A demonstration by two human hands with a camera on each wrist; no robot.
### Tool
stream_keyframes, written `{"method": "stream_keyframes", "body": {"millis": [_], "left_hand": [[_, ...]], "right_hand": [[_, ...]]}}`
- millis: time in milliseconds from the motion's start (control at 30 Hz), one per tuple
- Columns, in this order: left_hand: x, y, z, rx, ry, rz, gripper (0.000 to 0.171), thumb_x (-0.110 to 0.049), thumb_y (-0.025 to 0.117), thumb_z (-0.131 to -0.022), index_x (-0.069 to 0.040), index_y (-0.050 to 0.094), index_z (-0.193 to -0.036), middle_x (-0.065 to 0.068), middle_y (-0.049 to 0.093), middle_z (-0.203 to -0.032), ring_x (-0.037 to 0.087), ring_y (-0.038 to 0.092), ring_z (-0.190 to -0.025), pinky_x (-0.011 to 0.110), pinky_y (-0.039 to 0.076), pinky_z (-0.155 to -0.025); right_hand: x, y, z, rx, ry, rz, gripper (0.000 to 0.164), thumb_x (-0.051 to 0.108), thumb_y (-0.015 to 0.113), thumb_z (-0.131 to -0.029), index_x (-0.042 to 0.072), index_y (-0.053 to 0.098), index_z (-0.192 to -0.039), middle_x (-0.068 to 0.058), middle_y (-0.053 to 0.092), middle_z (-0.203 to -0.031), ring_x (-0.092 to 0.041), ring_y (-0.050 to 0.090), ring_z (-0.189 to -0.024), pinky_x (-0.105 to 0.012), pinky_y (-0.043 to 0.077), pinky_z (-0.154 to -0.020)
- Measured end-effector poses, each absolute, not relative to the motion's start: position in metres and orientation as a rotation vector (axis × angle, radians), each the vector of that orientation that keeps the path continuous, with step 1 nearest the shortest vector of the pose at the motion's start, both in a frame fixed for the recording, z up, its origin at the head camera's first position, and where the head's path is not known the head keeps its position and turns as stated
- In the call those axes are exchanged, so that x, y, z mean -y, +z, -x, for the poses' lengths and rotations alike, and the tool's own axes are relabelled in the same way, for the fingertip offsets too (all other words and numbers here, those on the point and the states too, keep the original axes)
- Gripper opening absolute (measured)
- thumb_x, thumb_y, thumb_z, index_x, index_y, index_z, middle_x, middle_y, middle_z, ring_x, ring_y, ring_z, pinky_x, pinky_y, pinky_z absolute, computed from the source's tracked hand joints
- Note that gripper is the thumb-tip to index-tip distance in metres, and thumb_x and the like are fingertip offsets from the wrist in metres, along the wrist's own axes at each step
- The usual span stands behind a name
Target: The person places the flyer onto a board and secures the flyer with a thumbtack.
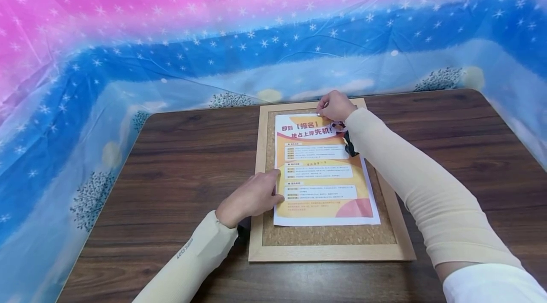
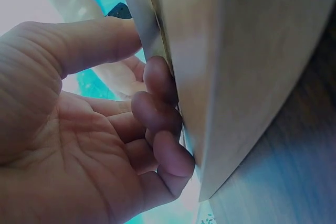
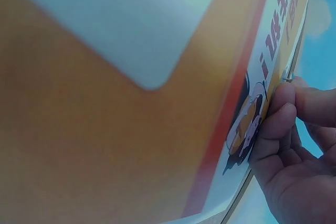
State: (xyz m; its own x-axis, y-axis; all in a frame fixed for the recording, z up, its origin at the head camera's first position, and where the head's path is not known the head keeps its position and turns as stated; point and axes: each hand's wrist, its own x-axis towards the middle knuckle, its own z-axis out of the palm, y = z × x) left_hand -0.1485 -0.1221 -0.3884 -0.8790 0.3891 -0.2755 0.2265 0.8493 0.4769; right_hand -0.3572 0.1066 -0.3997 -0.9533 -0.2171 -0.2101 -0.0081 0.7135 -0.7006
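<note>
A printed poster [image 1: 320, 175] in yellow, white and red lies on a cork board [image 1: 329, 236] with a light wooden frame. My right hand [image 1: 336, 106] is at the poster's top edge. Its thumb and index finger pinch a small clear push pin [image 3: 287, 76] against the paper, the pin mostly hidden by the fingertips. Along the poster's left edge rests my left hand [image 1: 255, 194], thumb and fingers spread apart and touching the sheet. In the left wrist view its loosely bent fingers [image 2: 167, 114] lie against the board side, with the thumb at the paper edge.
The framed board lies on a dark brown wooden table [image 1: 179, 165] with rounded far corners. Behind it hangs a pink and blue snowflake cloth [image 1: 239, 42], close to the table's far edge. Beige sleeves [image 1: 419, 184] cover both forearms.
</note>
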Motion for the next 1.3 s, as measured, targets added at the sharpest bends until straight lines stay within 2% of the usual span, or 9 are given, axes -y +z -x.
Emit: {"method": "stream_keyframes", "body": {"millis": [233, 567, 800, 933, 1033, 1300], "left_hand": [[0.123, -0.389, 0.148, -2.662, 0.645, -0.484, 0.027, -0.013, 0.066, -0.088, -0.004, 0.052, -0.109, 0.003, 0.053, -0.068, 0.014, 0.049, -0.052, 0.027, 0.039, -0.047], [0.123, -0.389, 0.149, -2.646, 0.657, -0.477, 0.027, -0.013, 0.065, -0.089, -0.005, 0.052, -0.111, 0.002, 0.054, -0.069, 0.014, 0.050, -0.053, 0.027, 0.039, -0.047], [0.125, -0.388, 0.148, -2.634, 0.655, -0.467, 0.030, -0.013, 0.064, -0.090, -0.003, 0.051, -0.114, 0.003, 0.053, -0.071, 0.015, 0.049, -0.055, 0.028, 0.039, -0.048], [0.125, -0.387, 0.149, -2.627, 0.675, -0.472, 0.031, -0.013, 0.064, -0.090, -0.003, 0.051, -0.116, 0.003, 0.053, -0.071, 0.014, 0.048, -0.053, 0.028, 0.038, -0.046], [0.125, -0.386, 0.149, -2.631, 0.672, -0.468, 0.029, -0.014, 0.065, -0.089, -0.004, 0.051, -0.113, 0.004, 0.054, -0.071, 0.014, 0.048, -0.052, 0.027, 0.038, -0.045], [0.125, -0.387, 0.147, -2.631, 0.677, -0.445, 0.028, -0.014, 0.066, -0.088, -0.004, 0.052, -0.110, 0.004, 0.054, -0.072, 0.015, 0.049, -0.054, 0.028, 0.038, -0.045]], "right_hand": [[-0.105, -0.400, 0.356, -2.686, -1.047, 0.204, 0.010, 0.011, 0.059, -0.093, 0.005, 0.067, -0.094, -0.012, 0.062, -0.090, -0.026, 0.056, -0.082, -0.037, 0.044, -0.071], [-0.106, -0.401, 0.356, -2.708, -1.077, 0.197, 0.009, 0.010, 0.060, -0.091, 0.003, 0.066, -0.092, -0.013, 0.062, -0.091, -0.027, 0.056, -0.083, -0.038, 0.045, -0.072], [-0.113, -0.403, 0.355, -2.680, -1.120, 0.292, 0.016, 0.018, 0.053, -0.096, 0.006, 0.063, -0.100, -0.013, 0.058, -0.092, -0.027, 0.054, -0.077, -0.037, 0.044, -0.058], [-0.122, -0.395, 0.348, -2.718, -1.121, 0.402, 0.019, 0.020, 0.051, -0.098, 0.006, 0.061, -0.105, -0.010, 0.057, -0.098, -0.026, 0.054, -0.083, -0.039, 0.045, -0.068], [-0.129, -0.384, 0.341, -2.765, -1.085, 0.489, 0.019, 0.018, 0.051, -0.098, 0.004, 0.062, -0.104, -0.010, 0.058, -0.097, -0.025, 0.052, -0.085, -0.039, 0.042, -0.077], [-0.143, -0.364, 0.312, -2.870, -0.877, 0.655, 0.020, 0.016, 0.052, -0.097, 0.003, 0.063, -0.106, -0.010, 0.058, -0.097, -0.023, 0.052, -0.084, -0.039, 0.043, -0.076]]}}
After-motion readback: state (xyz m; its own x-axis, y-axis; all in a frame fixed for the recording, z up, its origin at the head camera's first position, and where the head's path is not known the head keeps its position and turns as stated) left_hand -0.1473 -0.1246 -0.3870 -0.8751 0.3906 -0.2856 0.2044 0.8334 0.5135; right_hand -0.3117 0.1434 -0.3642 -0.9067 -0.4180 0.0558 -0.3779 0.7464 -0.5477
